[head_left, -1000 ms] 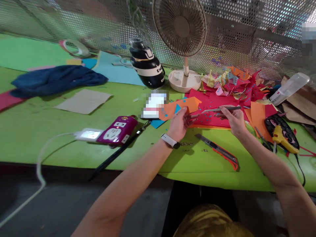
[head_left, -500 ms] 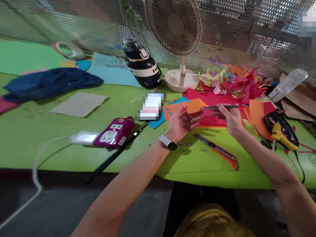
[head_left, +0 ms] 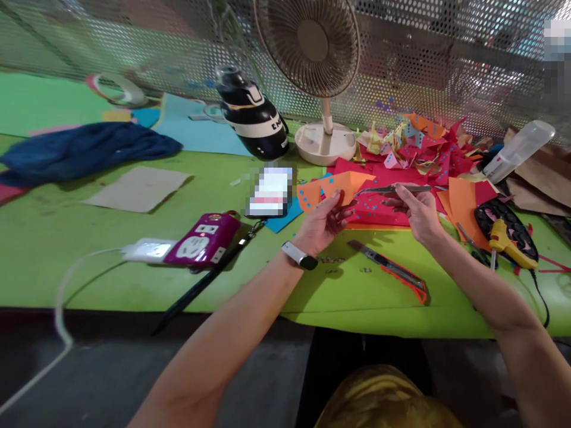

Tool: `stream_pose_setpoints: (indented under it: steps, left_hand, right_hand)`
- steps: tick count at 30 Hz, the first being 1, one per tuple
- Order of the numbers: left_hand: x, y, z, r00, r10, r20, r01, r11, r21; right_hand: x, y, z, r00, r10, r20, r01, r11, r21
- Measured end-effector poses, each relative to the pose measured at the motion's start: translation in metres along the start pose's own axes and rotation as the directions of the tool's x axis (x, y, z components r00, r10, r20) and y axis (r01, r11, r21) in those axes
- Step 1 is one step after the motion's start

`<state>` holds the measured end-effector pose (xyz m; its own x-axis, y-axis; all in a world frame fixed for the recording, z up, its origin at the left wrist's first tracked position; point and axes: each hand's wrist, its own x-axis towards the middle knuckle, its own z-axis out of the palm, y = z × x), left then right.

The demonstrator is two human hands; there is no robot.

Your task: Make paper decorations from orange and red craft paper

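My left hand (head_left: 323, 226), with a watch (head_left: 300, 255) on its wrist, is closed with the thumb over an orange paper piece (head_left: 348, 183) that carries blue dots. My right hand (head_left: 417, 208) grips metal tweezers (head_left: 413, 189) between thumb and fingers. The tweezers lie nearly level and point left, their tips close to the orange paper's right side. Whether the tips touch it I cannot tell. Beneath both hands is red paper (head_left: 379, 217) with scattered blue dots. An orange-edged utility knife (head_left: 392, 270) rests on the green table in front of the hands.
Crumpled paper scraps (head_left: 428, 142) are heaped behind the red paper. Left of my left hand lie a phone (head_left: 270, 190) and a purple power strip (head_left: 203, 241). A fan (head_left: 325, 142) and a bottle (head_left: 256, 122) stand behind. A yellow glue gun (head_left: 504, 241) and scissors (head_left: 477, 252) are at right.
The fingers of my left hand have gone from spread to closed, and the dotted orange paper now shows raised above the thumb. My right hand keeps the tweezers in nearly the same place.
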<state>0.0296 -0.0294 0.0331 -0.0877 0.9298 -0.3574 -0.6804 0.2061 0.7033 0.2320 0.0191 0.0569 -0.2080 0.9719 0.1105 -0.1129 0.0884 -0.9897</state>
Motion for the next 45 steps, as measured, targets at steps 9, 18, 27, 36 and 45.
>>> stream_pose_setpoints:
  steps: [9,18,27,36,45]
  left_hand:
    - [-0.005,0.007,-0.001,0.992,0.110,0.054,-0.108,0.993,-0.042]
    - [0.002,-0.002,0.000,0.963,0.260,-0.066,-0.250,0.959,0.133]
    - [0.004,-0.005,-0.002,0.958,0.271,-0.090,-0.245,0.942,0.229]
    - [0.002,-0.006,-0.002,0.961,0.272,-0.057,-0.251,0.938,0.239]
    - [0.003,-0.005,-0.002,0.960,0.276,-0.054,-0.253,0.931,0.264]
  right_hand:
    - [0.005,-0.005,-0.009,0.997,-0.068,-0.023,0.067,0.995,-0.072]
    - [0.001,0.002,-0.007,0.973,-0.196,0.124,0.228,0.903,-0.363]
    - [0.001,0.011,-0.012,0.936,-0.215,0.280,0.347,0.701,-0.623]
    - [0.010,0.011,-0.019,0.925,-0.127,0.357,0.330,0.736,-0.591]
    - [0.009,0.000,-0.020,0.933,-0.098,0.346,0.303,0.732,-0.610]
